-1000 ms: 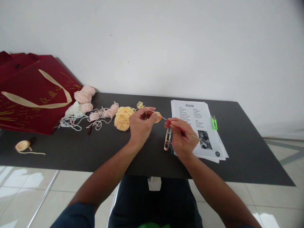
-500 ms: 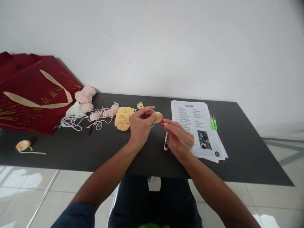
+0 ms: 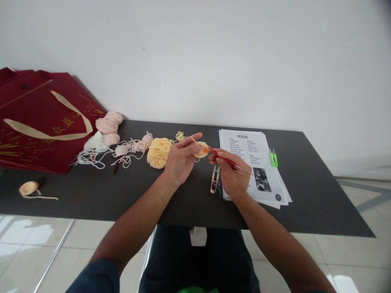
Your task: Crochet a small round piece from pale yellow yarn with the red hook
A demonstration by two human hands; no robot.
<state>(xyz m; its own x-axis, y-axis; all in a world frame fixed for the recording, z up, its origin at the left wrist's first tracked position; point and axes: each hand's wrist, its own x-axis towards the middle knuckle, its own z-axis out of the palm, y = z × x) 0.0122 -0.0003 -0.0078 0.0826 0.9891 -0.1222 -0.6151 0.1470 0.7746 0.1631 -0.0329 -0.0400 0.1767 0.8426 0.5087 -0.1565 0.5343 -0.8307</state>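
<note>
My left hand [image 3: 182, 158] pinches a small round pale-yellow crochet piece [image 3: 200, 151] between thumb and fingers, and a strand of yarn runs over its raised index finger. An orange spot, perhaps a stitch marker, shows on the piece's right side. In my right hand [image 3: 232, 175] is a red-handled crochet hook [image 3: 229, 161], its tip end close against the piece. Left of my left hand sits a ball of yellow yarn [image 3: 159, 153]. Just below the hands lie pale-handled thread snips [image 3: 214, 180]. Whether the hook passes through a stitch is too small to tell.
Printed sheets [image 3: 269, 183] lie to the right with green thread snips [image 3: 273, 158] on their edge. Pink yarn [image 3: 109, 122], white yarn [image 3: 94, 142] and a red gift bag [image 3: 39, 118] stand at the left. A cream crocheted cup [image 3: 29, 188] rests near the front-left edge.
My right hand has turned and lowered, so the hook's shaft now shows. The round piece has tilted to face the camera more, and the snips below are more exposed.
</note>
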